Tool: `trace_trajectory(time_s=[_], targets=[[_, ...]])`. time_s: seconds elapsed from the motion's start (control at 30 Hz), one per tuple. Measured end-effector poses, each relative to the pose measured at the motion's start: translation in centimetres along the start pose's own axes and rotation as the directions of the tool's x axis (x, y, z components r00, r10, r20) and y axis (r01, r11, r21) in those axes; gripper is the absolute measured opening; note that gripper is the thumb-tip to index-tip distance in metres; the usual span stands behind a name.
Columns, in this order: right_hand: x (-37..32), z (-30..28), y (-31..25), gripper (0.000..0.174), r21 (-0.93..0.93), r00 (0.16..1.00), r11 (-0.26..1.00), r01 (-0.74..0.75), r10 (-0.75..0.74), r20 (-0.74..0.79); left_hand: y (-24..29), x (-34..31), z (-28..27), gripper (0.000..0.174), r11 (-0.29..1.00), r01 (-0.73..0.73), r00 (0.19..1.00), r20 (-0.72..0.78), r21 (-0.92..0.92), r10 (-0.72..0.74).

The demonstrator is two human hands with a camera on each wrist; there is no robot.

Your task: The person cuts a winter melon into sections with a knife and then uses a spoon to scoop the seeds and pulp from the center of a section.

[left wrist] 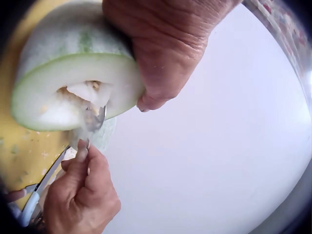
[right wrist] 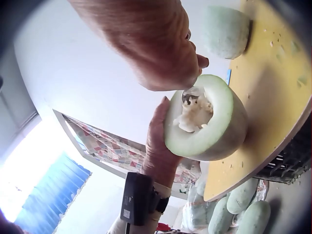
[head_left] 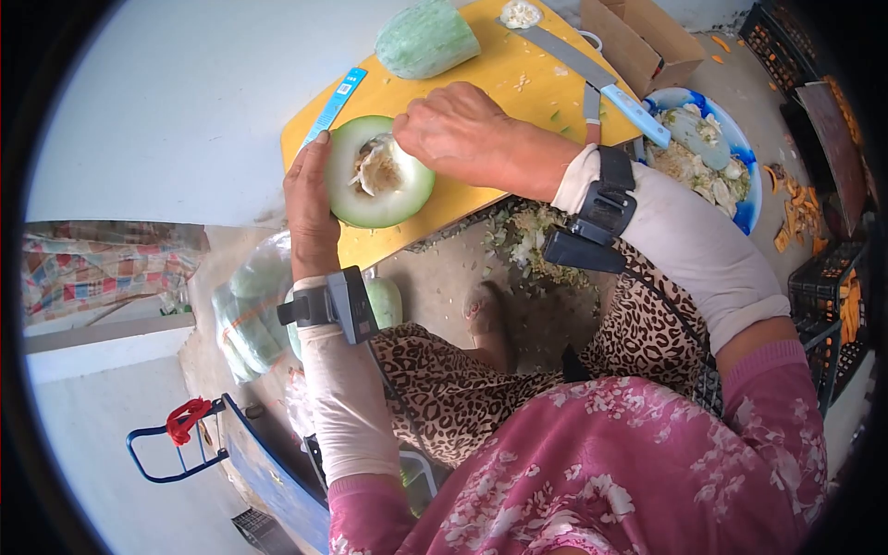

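A cut winter melon half (head_left: 407,190) lies on its side on the yellow board (head_left: 375,245), its pale face and seedy hollow towards me. My left hand (head_left: 313,208) grips it by the side, thumb near the rim. Between thumb and fingers my right hand (head_left: 453,125) pinches a metal spoon (left wrist: 101,118); its bowl is inside the hollow, among loose white pulp and seeds (right wrist: 192,114). The right hand hides most of the spoon in the head view. Another winter melon piece (head_left: 425,39) lies behind on the board.
A large knife (head_left: 569,57) with a pale blue handle and a smaller knife (head_left: 592,104) lie right of the melon. A blue strip (head_left: 335,104) is at the board's left edge. At right stands a blue-white basin (head_left: 756,203) of scraps. Whole melons (right wrist: 239,197) sit below the board.
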State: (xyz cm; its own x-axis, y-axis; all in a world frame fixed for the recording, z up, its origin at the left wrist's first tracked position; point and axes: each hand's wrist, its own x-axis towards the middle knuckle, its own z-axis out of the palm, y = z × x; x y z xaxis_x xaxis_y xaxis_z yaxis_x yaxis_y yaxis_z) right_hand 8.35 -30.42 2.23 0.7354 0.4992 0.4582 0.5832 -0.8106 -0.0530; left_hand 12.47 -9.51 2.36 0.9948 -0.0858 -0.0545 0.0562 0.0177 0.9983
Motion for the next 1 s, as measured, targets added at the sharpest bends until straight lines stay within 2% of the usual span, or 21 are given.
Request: trace_trajectory(time_s=[0.07, 0.17, 0.37, 0.47, 0.57, 0.67, 0.77, 0.87, 1.0], targets=[[0.2, 0.0, -0.5, 0.014, 0.006, 0.998, 1.0, -0.005, 0.004, 0.063, 0.0, -0.1, 0.2, 0.032, 1.0, -0.009, 1.0, -0.001, 0.006, 0.009], [0.3, 1.2, 0.3, 0.013, 0.012, 0.994, 0.995, 0.098, -0.097, -0.044, -0.2, -0.1, -0.2, 0.035, 0.998, -0.015, 1.0, 0.008, 0.067, 0.014], [1.1, 0.0, 1.1, 0.014, -0.026, 0.973, 0.973, 0.231, -0.231, 0.001, -0.4, 0.1, 0.3, 0.026, 0.995, -0.059, 0.998, 0.018, 0.077, 0.058], [1.2, 0.5, 1.3, 0.016, -0.036, 0.957, 0.96, 0.278, -0.28, -0.078, -0.1, -0.1, 1.4, 0.026, 0.992, -0.06, 0.997, 0.046, 0.113, 0.055], [0.9, 0.6, 1.4, 0.017, -0.083, 0.966, 0.965, 0.25, -0.255, -0.053, 0.1, -0.3, 2.0, 0.029, 0.986, -0.069, 0.996, 0.066, 0.152, 0.06], [-0.3, 0.5, 1.1, 0.017, 0.054, 0.988, 0.987, 0.151, -0.149, -0.046, -0.3, 0.1, 2.6, 0.034, 0.976, -0.083, 0.995, 0.072, 0.2, 0.07], [-1.4, 1.4, 1.2, 0.015, 0.041, 0.989, 0.991, 0.124, -0.12, -0.085, -0.3, -0.1, 3.3, 0.04, 0.962, -0.083, 0.996, 0.063, 0.259, 0.069], [-2.1, 0.8, 0.7, 0.013, 0.041, 0.995, 0.994, 0.099, -0.1, 0.014, -0.4, -0.3, 3.4, 0.042, 0.959, -0.086, 0.995, 0.075, 0.269, 0.068], [-2.2, 0.3, 0.6, 0.012, 0.028, 0.985, 0.988, 0.154, -0.156, 0.068, -0.5, -0.7, 3.1, 0.04, 0.967, -0.094, 0.994, 0.079, 0.237, 0.077]])
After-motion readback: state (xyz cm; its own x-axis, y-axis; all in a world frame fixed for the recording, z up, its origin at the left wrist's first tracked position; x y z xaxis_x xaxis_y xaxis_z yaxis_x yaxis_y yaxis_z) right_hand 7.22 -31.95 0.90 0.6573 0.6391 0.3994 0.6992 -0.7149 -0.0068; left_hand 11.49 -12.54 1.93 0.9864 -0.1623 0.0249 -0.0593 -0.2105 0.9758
